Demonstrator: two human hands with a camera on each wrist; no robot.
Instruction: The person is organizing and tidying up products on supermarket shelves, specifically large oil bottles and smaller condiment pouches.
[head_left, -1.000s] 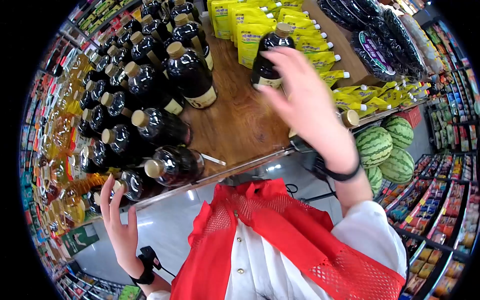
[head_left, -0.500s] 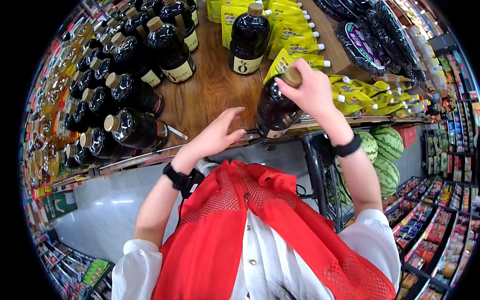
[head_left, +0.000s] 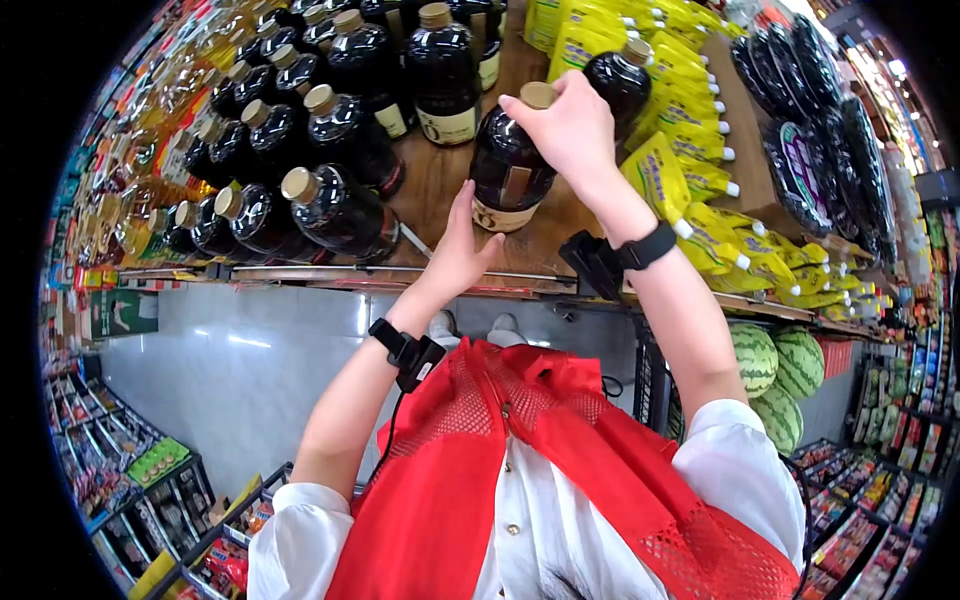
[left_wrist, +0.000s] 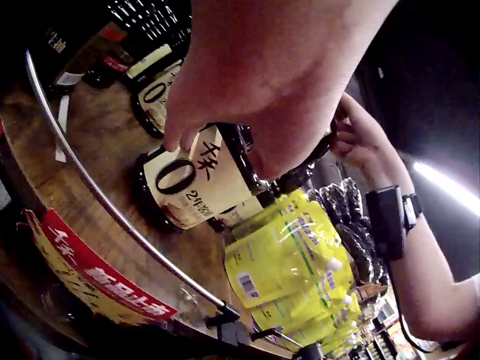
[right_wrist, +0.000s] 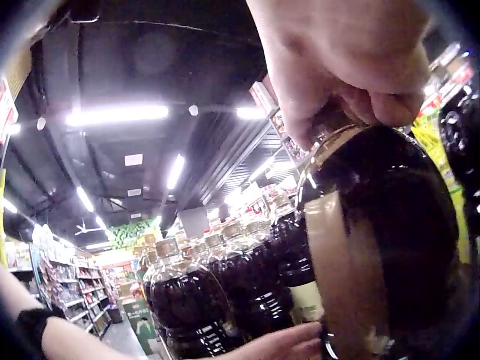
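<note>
My right hand point(head_left: 575, 125) grips a dark soy sauce bottle point(head_left: 512, 165) by its neck, just below the tan cap point(head_left: 538, 95). Beside the lower part of that bottle is my left hand point(head_left: 455, 255), its fingers extended and thumb spread. In the left wrist view, the left fingertips lie along the edge of the cream label point(left_wrist: 199, 176) with its large 0. The right wrist view shows the bottle point(right_wrist: 397, 225) upright beneath the right hand. Another soy sauce bottle point(head_left: 620, 85) stands behind, partly hidden by the right hand.
Rows of similar bottles point(head_left: 345, 210) crowd the wooden display table point(head_left: 430, 190) at left. Yellow spouted pouches point(head_left: 690, 150) lean at right, with black-wrapped packs point(head_left: 810, 180) beyond. A metal rail point(left_wrist: 105, 202) runs along the table's front edge. Watermelons point(head_left: 775, 370) lie below right.
The right hand took hold of a bottle near the front right edge and brought it left, from tilted to upright. My left hand came from the left bottles to this bottle's side.
</note>
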